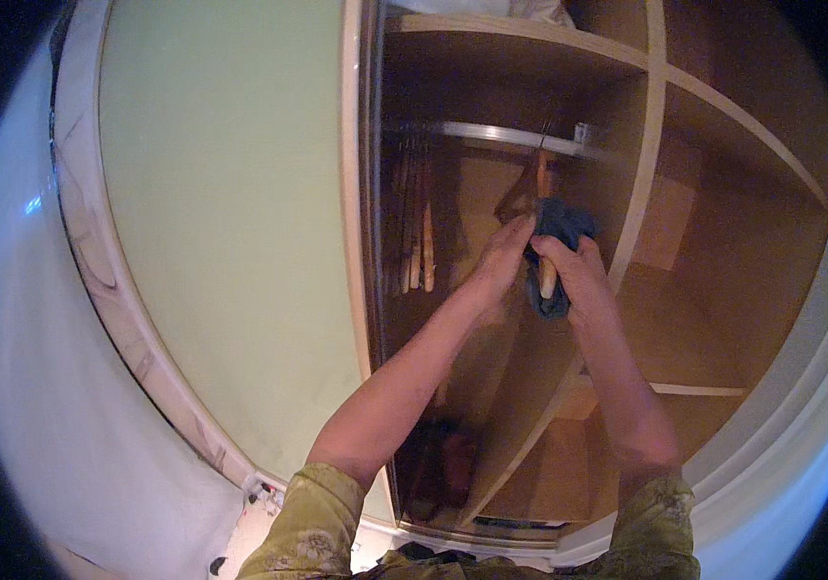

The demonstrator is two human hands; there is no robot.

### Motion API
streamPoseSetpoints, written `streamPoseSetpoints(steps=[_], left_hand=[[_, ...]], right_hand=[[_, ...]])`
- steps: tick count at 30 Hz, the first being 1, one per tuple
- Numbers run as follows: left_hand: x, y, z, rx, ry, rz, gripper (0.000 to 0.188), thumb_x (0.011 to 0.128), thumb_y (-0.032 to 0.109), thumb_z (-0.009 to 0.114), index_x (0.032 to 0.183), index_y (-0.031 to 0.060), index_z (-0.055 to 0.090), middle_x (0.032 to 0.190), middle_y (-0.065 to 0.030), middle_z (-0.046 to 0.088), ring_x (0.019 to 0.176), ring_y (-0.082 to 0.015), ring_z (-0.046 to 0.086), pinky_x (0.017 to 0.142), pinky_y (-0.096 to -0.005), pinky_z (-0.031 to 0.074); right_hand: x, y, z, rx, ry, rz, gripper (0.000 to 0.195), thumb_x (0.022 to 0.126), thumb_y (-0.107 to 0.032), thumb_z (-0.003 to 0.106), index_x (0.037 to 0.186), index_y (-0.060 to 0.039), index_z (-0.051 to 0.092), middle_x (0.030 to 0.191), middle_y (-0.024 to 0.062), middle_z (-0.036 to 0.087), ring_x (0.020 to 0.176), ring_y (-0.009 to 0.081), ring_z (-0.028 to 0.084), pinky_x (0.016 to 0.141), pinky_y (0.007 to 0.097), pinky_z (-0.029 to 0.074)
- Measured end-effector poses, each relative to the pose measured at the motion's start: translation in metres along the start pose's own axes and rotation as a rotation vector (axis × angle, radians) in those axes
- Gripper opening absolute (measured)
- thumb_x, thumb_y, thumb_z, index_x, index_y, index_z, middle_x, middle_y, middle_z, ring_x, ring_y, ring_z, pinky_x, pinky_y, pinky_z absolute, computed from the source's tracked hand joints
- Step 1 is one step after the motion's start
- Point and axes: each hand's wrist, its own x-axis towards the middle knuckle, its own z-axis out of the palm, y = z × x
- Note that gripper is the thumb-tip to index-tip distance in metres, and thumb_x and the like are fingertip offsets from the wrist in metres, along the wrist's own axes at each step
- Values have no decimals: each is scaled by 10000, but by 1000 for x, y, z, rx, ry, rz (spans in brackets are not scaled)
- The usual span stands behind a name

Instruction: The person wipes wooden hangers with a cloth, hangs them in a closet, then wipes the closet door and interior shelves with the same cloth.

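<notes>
A wooden hanger (542,172) hangs by its hook from the metal closet rod (490,133). Dark blue-green cloth (559,217) is bunched around it, and the pale end of the hanger shows below my right thumb. My right hand (579,272) grips this cloth from the right. On the other side, my left hand (504,254) reaches up to the cloth's left edge with its fingers close together; whether it pinches anything is hidden. Several more wooden hangers (417,246) hang on the left part of the rod, their ends pointing at me.
A pale green sliding door panel (225,217) covers the left side. An upright wooden divider (640,181) separates the hanging space from shelves on the right. Light-coloured items (486,7) lie on the upper shelf (515,29). A dark reddish object (457,457) sits low inside the closet.
</notes>
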Motion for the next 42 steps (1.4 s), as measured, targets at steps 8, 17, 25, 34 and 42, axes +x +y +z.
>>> streamPoseSetpoints(steps=[8, 17, 25, 34, 42], left_hand=[[18, -15, 3, -65, 93, -102, 426, 991, 450, 524, 1201, 94, 628, 1179, -54, 637, 1094, -188, 563, 978, -342, 422], [-4, -18, -12, 23, 335, -149, 428, 992, 459, 492, 1123, 81, 644, 1072, -54, 652, 975, -165, 597, 920, -350, 445], [-26, 35, -3, 320, 474, -100, 526, 970, 428, 549, 1299, 18, 551, 1217, -143, 605, 1151, -253, 557, 1021, -376, 419], [11, 156, 29, 1431, 517, 1160, 395, 818, 212, 725, 1138, 20, 600, 1107, -189, 605, 1049, -388, 580, 913, -442, 480], [113, 261, 23, 1753, 811, 755, 1020, 700, 394, 845, 1447, -5, 277, 1202, -315, 505, 1109, -446, 539, 962, -475, 452]], right_hand=[[23, 6, -8, -38, -28, 31, 330, 817, -250, 732, 1042, -42, 609, 873, 25, 619, 759, 137, 599, 634, 291, 491], [19, 22, 12, -211, -175, -1, 282, 806, -253, 720, 948, -22, 640, 800, 32, 636, 724, 152, 605, 647, 320, 497], [52, 49, 35, -342, -326, -169, 289, 832, -241, 687, 984, 1, 647, 912, 126, 685, 861, 226, 644, 755, 386, 519], [64, 29, 67, -579, -533, -243, 613, 845, -405, 738, 1271, -2, 557, 1245, 153, 611, 1144, 249, 566, 984, 385, 440], [56, 8, 57, -460, -448, -343, 383, 871, -343, 714, 1002, 15, 669, 875, 92, 678, 807, 161, 622, 729, 347, 510]])
